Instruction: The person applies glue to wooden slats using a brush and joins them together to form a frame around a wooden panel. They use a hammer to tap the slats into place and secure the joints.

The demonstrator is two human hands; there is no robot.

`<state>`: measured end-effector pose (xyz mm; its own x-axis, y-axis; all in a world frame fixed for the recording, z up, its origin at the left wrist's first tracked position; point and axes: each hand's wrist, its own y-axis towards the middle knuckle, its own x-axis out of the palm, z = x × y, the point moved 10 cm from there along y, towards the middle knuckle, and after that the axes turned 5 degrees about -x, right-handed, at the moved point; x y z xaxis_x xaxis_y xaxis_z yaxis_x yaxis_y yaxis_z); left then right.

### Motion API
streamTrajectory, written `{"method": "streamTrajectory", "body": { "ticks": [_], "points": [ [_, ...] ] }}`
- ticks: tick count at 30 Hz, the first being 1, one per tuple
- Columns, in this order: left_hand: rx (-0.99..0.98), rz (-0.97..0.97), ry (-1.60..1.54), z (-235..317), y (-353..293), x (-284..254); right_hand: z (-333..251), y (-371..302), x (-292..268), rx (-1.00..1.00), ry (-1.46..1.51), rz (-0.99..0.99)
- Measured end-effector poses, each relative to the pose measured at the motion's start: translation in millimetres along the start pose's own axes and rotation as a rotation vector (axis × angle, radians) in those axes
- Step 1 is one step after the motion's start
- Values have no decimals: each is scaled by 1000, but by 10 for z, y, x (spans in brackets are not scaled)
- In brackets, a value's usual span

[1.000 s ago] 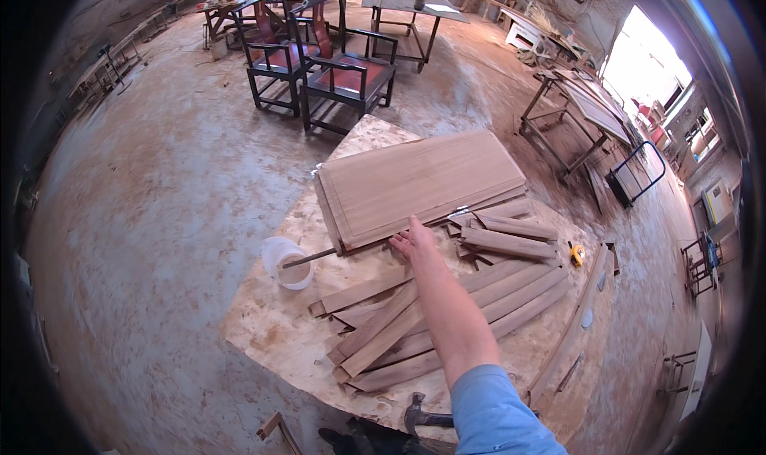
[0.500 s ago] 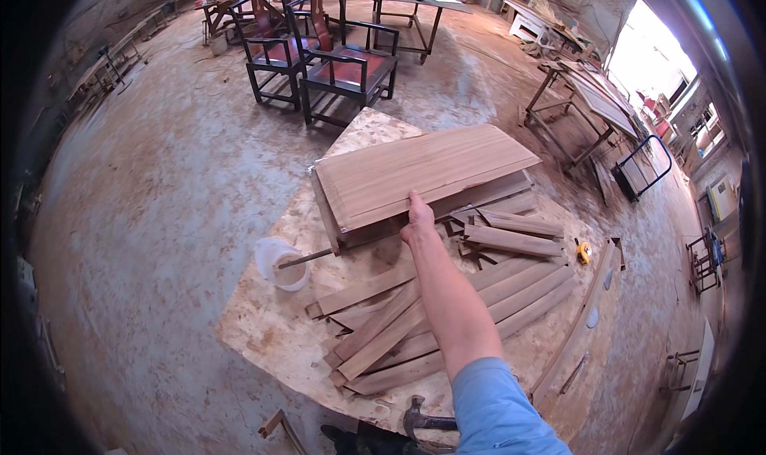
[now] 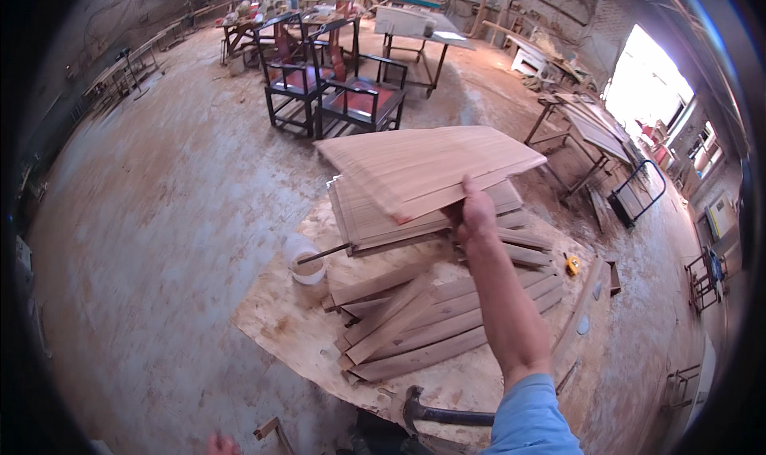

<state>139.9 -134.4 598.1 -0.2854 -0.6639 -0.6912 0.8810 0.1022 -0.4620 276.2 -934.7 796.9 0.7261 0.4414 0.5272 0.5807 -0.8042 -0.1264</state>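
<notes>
My right hand [image 3: 477,214] grips the near edge of a flat wooden panel [image 3: 439,164], thumb on top and fingers hidden beneath. The panel is held tilted above a second wooden panel [image 3: 383,219] lying on the plywood worktable [image 3: 267,315]. At the lower edge, only part of my left hand [image 3: 222,444] shows, blurred and away from the table; its fingers are not clear. In front of the panels lie several wooden strips [image 3: 447,327]. Left of the panels stands a white plastic tub [image 3: 306,267] with a thin stick [image 3: 325,253] leaning out of it.
A hammer [image 3: 447,415] lies at the table's near edge. A yellow tape measure [image 3: 571,265] and a long strip [image 3: 581,307] are on the right. Beyond stand dark wooden armchairs [image 3: 363,96], a workbench [image 3: 590,132] and a blue-handled cart [image 3: 638,191].
My right hand has raised the upper panel and shifted it right, uncovering the panel below. Part of my left hand has come into view at the lower edge.
</notes>
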Motion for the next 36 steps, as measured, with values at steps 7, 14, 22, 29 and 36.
{"method": "streamTrajectory", "body": {
  "ticks": [7, 14, 22, 29, 36],
  "points": [
    [639, -259, -599, 4010, -1211, -585, 0, -2155, 456, -260, -682, -192],
    [780, 602, 540, 4024, -2338, -499, 835, -5043, 1048, 52, 183, -750],
    [148, 514, -198, 1061, -2310, -2106, 1095, -7108, 1376, -494, -590, -1605],
    [-369, 452, -112, -2066, -3404, -1583, 1113, -4503, -1289, -257, -1644, -1012],
    [-942, 241, -32, -3567, -4393, -364, 1132, -3476, -3447, -143, -2132, -1095]
  ]
}}
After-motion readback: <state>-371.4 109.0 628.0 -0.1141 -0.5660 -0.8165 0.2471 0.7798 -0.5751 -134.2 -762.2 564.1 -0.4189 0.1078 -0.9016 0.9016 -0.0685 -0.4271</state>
